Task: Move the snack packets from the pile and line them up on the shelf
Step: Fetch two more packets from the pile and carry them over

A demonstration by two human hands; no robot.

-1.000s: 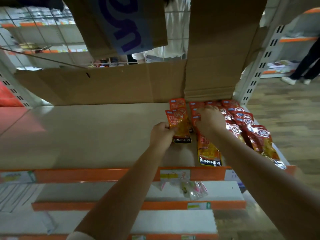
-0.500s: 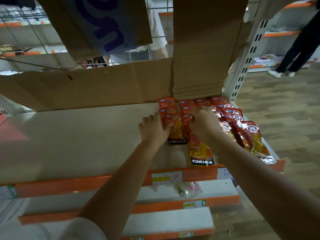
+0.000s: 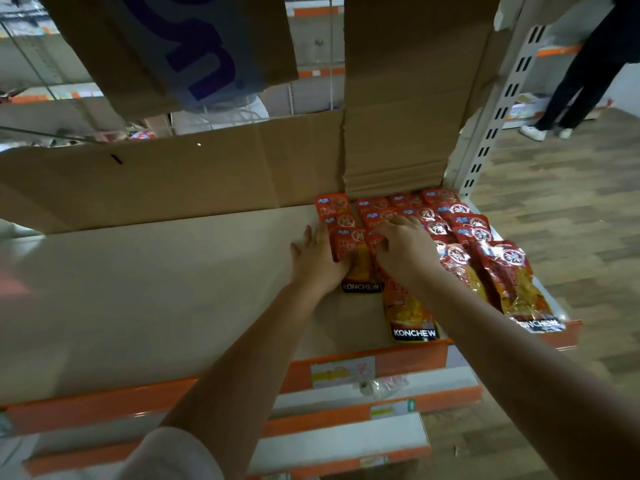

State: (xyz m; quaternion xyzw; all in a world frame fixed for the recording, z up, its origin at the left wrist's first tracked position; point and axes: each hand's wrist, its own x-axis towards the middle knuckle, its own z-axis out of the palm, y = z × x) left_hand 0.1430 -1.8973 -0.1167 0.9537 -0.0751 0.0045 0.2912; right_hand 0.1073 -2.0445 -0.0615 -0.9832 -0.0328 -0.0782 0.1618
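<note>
Snack packets [image 3: 405, 216], glossy red-and-orange foil pouches, are laid in overlapping rows at the right end of the beige shelf [image 3: 156, 289]. Left hand [image 3: 317, 258] is pressed flat, fingers straight, against the leftmost row; right hand [image 3: 405, 251] pinches a neighbouring packet. Most of the shelf remains unfilled; no pile is seen.

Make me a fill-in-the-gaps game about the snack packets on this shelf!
1. The word printed at the bottom of the front packet is ____.
2. The front edge of the shelf is coloured ____.
3. Behind the snack packets stands a wall of brown ____.
4. The left hand rests on the ____ side of the packets.

Missing words: KONCHEW; orange; cardboard; left
</note>
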